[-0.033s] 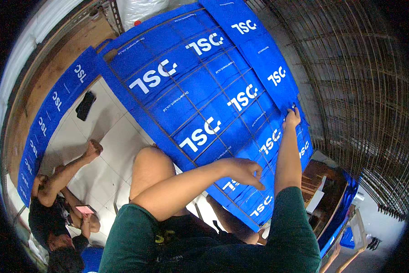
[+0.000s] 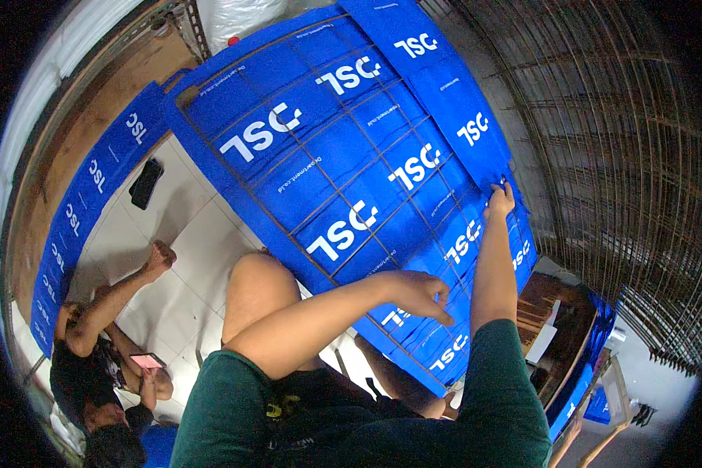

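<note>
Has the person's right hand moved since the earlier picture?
No, not visibly: the right hand is at the same spot along the right edge of the blue printed sheet.

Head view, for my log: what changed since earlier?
Beyond a slight shift of the view, nothing visibly changed: nothing grasped or released. The bare right hand stays at the right side of the broad blue sheet with white print, the bare left hand over it.
</note>
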A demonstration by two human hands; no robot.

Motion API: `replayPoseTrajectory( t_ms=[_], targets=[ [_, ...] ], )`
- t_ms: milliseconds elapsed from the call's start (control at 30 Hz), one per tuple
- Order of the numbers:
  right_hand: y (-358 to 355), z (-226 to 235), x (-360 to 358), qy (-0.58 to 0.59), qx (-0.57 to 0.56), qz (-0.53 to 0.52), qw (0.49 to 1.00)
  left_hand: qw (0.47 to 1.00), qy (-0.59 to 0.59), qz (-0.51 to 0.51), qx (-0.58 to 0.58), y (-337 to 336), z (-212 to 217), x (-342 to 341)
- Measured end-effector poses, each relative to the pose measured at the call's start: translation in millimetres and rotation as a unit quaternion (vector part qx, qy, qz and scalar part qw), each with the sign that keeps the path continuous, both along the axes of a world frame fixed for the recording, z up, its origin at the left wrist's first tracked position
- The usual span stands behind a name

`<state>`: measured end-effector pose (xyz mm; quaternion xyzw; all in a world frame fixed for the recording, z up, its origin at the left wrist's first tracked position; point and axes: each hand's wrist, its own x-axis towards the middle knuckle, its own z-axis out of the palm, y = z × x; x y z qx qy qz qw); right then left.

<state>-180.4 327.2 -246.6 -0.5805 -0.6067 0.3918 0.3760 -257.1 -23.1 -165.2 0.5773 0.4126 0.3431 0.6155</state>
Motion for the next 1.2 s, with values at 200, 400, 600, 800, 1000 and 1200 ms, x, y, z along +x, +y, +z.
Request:
replayPoseTrajectory(
  t_ms=[200,400,600,800,1000,1200],
  targets=[
    [-18,-1,-18,-0.030,-0.018,0.001,0.999,1.000,0.011,0.006,0.000,3,-5,-4],
    [46,-51,31,-0.055,0.032,-0.109,0.992,0.999,0.047,-0.001,0.017,0,8,3],
    [43,-50,44,-0.048,-0.002,-0.141,0.989,0.999,0.038,-0.034,-0.008,0,13,2],
    [-31,19,76,-0.150,0.119,-0.113,0.975,0.999,-0.028,-0.032,0.007,0,-3,-1],
    [-103,145,257,-0.100,0.281,-0.181,0.937,0.994,-0.071,-0.046,-0.071,-10,18,-12],
    [-170,257,557,-0.239,0.381,-0.577,0.682,0.990,-0.062,-0.054,-0.119,-15,22,14]
  ],
)
